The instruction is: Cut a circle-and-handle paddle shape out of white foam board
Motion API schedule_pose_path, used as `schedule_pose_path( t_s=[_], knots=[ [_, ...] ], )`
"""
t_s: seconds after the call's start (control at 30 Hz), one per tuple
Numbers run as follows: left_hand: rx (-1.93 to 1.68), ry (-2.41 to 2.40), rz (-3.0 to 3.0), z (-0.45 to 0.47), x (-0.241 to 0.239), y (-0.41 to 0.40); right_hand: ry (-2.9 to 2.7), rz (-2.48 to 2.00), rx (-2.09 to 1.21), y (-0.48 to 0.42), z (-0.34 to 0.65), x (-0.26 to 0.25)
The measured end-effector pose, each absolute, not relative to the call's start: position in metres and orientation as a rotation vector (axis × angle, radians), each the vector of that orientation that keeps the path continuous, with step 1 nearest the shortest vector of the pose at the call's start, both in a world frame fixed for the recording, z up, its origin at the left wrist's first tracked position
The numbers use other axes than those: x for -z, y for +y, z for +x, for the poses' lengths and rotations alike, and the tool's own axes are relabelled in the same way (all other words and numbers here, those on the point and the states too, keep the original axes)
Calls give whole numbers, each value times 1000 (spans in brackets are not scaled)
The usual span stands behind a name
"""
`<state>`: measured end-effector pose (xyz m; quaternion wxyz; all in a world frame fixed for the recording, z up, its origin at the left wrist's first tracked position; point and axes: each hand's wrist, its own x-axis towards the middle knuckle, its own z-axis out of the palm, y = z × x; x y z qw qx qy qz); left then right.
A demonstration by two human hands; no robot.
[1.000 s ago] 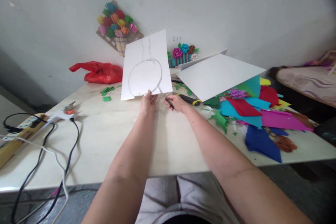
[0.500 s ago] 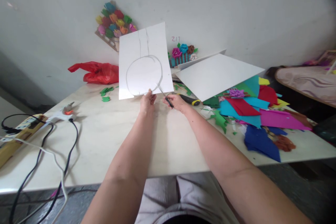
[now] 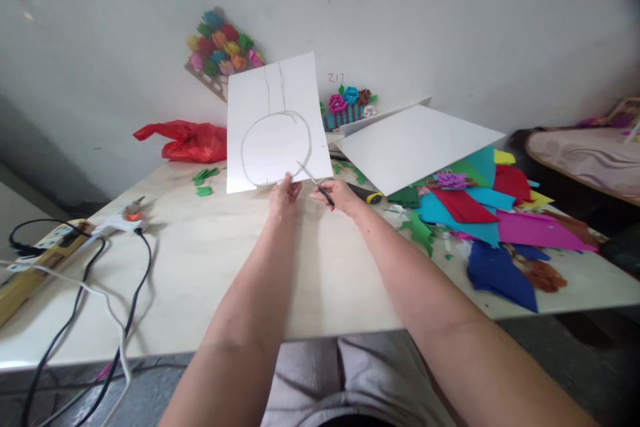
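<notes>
My left hand [image 3: 283, 196] pinches the bottom edge of a white sheet [image 3: 276, 121], held upright above the table. A large oval and two lines are pencilled on it. My right hand [image 3: 339, 195] is closed on small scissors [image 3: 315, 183] with dark handles. Their blades point up and left into the sheet's lower right part, at the drawn outline.
A bigger white sheet [image 3: 415, 141] lies tilted over a heap of coloured paper pieces [image 3: 495, 213] on the right. A yellow-black cutter [image 3: 367, 194], a red plastic bag [image 3: 187, 140], paper flower crafts [image 3: 223, 47], a glue gun [image 3: 125, 217] and cables [image 3: 80, 293] are around.
The sheet swung slightly in my left hand, first rising, then settling a little lower. The scissors stay at its lower right edge. Both hands have barely shifted.
</notes>
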<state>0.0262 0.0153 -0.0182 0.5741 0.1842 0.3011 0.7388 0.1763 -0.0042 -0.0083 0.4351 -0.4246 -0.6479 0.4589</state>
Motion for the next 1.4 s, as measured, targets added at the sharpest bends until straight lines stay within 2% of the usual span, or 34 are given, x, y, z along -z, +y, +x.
schedule_pose_path(
  t_s=[0.73, 1.4],
  knots=[
    [-1535, 791, 590, 27, 16, 9, -1532, -1073, -1372, -10, 189, 8],
    [-1471, 787, 644, 14, 18, 12, -1627, -977, -1196, -9, 187, 5]
  ],
)
